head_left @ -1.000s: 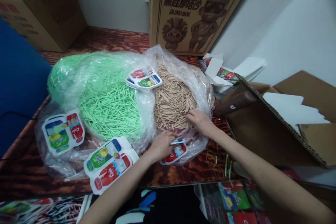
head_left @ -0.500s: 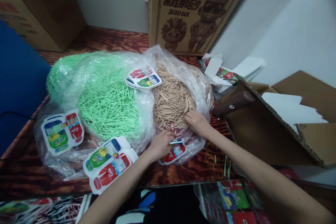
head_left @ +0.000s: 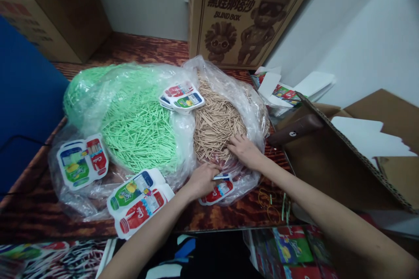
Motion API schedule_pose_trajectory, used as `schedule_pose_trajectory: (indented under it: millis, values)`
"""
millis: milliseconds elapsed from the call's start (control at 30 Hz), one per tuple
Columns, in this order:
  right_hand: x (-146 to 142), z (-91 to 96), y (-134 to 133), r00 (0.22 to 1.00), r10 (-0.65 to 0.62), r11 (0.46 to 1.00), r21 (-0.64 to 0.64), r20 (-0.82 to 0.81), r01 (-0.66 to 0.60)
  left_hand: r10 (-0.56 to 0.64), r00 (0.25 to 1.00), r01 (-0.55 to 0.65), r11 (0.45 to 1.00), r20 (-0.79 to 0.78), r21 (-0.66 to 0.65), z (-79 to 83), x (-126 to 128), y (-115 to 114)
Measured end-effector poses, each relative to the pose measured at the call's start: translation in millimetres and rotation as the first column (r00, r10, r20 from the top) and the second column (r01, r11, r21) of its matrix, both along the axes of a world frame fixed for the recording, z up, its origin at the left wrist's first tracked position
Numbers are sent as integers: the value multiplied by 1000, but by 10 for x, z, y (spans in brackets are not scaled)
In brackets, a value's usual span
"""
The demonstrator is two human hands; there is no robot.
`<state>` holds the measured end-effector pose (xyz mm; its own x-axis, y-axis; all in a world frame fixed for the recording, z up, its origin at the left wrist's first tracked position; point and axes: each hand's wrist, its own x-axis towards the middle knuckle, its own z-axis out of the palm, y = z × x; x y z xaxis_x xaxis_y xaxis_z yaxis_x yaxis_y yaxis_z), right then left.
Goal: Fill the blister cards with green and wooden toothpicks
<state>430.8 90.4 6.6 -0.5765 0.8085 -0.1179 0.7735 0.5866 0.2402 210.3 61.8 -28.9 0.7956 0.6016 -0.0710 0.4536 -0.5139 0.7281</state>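
My left hand [head_left: 203, 182] pinches a card [head_left: 223, 190] near the desk's [head_left: 209, 219] front edge. Brown sticks [head_left: 218, 124] lie just behind, nearer my right hand [head_left: 245, 152], which touches them; I can't tell its grip.

Head view (forward and down)

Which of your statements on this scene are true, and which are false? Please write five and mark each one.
1. The green sticks lie to the left of the brown sticks. True.
2. The right-hand grip is at the brown sticks. True.
3. The left-hand grip is in the green sticks. False: it holds a printed card.
4. The BLIND BOX carton lies flat. False: it stands upright.
5. The brown sticks are outside any plastic. False: clear plastic surrounds them.
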Motion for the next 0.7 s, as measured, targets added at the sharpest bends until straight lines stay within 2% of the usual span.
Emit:
schedule_pose_trajectory:
  millis: [133,700]
  values:
    - [-16,-8,8,1000,-18,1000,-18,8,18,4,1000,-4,1000,-3,-8,26,-8,0]
    - [-68,-197,-34,999,46,991,127,-24,-43,-4,1000,4,1000,-17,-11,6,-12,0]
